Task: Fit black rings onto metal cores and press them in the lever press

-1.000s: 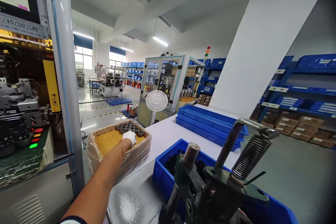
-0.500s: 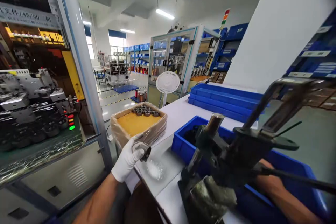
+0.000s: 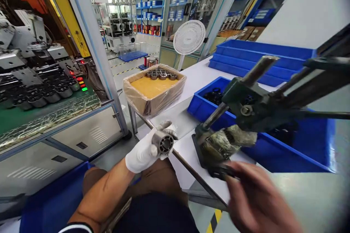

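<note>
A gloved hand holds a metal ring part by the desk's near edge.

Head view: the left hand (image 3: 144, 149), in a white glove, has its fingers pinched around a small grey metal part (image 3: 163, 141) with a slotted hole in it. It is held in the air just off the near edge of the white desk (image 3: 191, 80). The right hand (image 3: 257, 200) is bare, blurred and low at the near edge, with its fingers spread loosely, close to the base of a hand press (image 3: 240, 116) that stands on the desk. I cannot tell if it touches the press. Behind the press is a blue bin (image 3: 287, 145) with dark parts inside. At the far left corner of the desk sits a box (image 3: 154, 89) wrapped in plastic, with more metal parts in its far end. A white fan (image 3: 189, 37) stands behind the desk.
</note>
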A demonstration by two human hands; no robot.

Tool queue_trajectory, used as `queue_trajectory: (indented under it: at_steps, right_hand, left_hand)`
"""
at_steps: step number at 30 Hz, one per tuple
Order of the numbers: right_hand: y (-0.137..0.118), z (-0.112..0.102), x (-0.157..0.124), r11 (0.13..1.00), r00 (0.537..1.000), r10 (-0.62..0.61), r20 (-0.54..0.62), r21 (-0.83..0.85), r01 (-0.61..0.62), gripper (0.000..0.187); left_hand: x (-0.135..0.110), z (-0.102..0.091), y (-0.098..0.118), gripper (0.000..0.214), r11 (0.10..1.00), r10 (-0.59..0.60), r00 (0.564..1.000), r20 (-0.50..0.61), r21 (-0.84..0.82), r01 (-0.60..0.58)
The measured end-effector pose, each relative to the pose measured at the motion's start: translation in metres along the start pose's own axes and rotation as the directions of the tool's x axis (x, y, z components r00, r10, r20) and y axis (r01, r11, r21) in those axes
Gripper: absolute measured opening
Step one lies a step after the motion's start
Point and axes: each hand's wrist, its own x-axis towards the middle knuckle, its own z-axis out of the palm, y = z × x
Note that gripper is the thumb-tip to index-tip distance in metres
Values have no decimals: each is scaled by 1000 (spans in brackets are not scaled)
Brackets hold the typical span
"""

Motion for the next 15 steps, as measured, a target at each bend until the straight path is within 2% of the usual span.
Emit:
queue_trajectory:
  at_steps: [2, 3, 5, 7, 11, 15]
  right_hand:
    - [-24, 29, 17, 977, 982, -154, 111, 163, 134, 34]
    - [-34, 44, 25, 960, 968, -216, 126, 206, 188, 35]
    - [-49, 69, 36, 938, 948, -294, 119, 228, 262, 36]
    - [-56, 82, 37, 927, 938, -332, 100, 218, 304, 38]
    - [-51, 82, 30, 914, 916, -366, 163, 247, 321, 42]
    - [-39, 74, 24, 942, 927, -312, 207, 197, 273, 42]
  left_hand:
    - [-14, 8, 0, 83, 997, 9, 1000, 1, 81, -9]
    - [-21, 11, 1, 86, 993, 14, 1000, -15, 114, -12]
    - [-36, 18, 3, 86, 988, 32, 996, -80, 155, -19]
    - [-48, 23, 4, 79, 984, 83, 984, -155, 171, -56]
    - [-60, 29, 4, 71, 984, 132, 965, -227, 147, -100]
    - [-54, 28, -2, 77, 989, 85, 957, -276, 143, -47]
